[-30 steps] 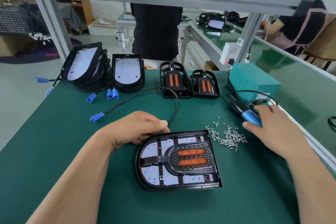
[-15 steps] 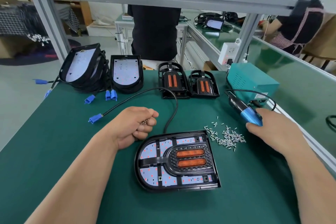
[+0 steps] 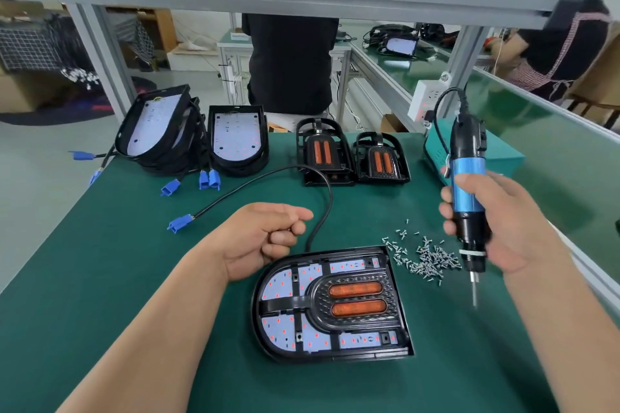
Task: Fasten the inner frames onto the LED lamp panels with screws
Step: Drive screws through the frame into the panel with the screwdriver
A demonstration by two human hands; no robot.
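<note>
The person's right hand (image 3: 503, 231) is wrapped round the barrel of a blue-and-black corded electric screwdriver (image 3: 467, 184). It holds the tool upright, thin bit pointing down, just beside the loose pile of small silver screws (image 3: 424, 258). The left hand (image 3: 265, 235) rests on the dark green bench mat (image 3: 100, 278) just behind the work, fingers curled in and thumb against the forefinger. It may be pinching a screw, but the view does not show one.

The black D-shaped LED lamp panel (image 3: 280, 329) lies flat in front of the person. The black plastic inner frame with two orange reflector bars (image 3: 355, 299) sits in it, and a black cable (image 3: 330, 201) loops away behind.

The step in hand looks like driving the first screws. To do it well, each screw should stand squarely in a frame hole and the bit should come down plumb. The left hand should press the panel's rim so it cannot skate. Doing opposite corners first would likely keep the frame from lifting.
</note>
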